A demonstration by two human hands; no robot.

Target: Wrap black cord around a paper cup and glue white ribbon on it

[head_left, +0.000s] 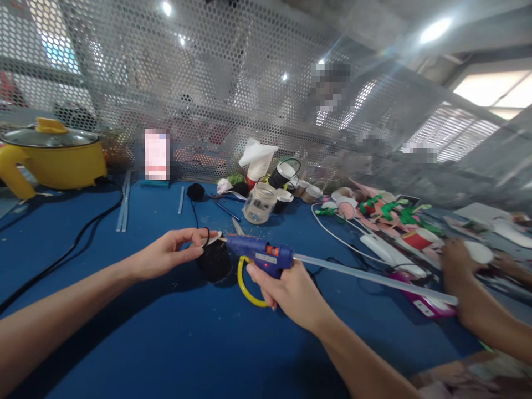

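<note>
My left hand is closed in a pinch at the rim of a small cup wrapped in black yarn. A black strand runs from its fingers back to a ball of black yarn. In my right hand is a blue hot glue gun, with its nozzle at the cup's white rim. A long clear glue stick sticks out of the gun's back end. Below the gun lie scissors with a yellow handle, partly hidden by my right hand.
Behind the cup stand a clear plastic jar and stacked paper cups. A yellow electric pot and a lit phone are at left. At right, another person's hand is near paper pieces and a magenta box.
</note>
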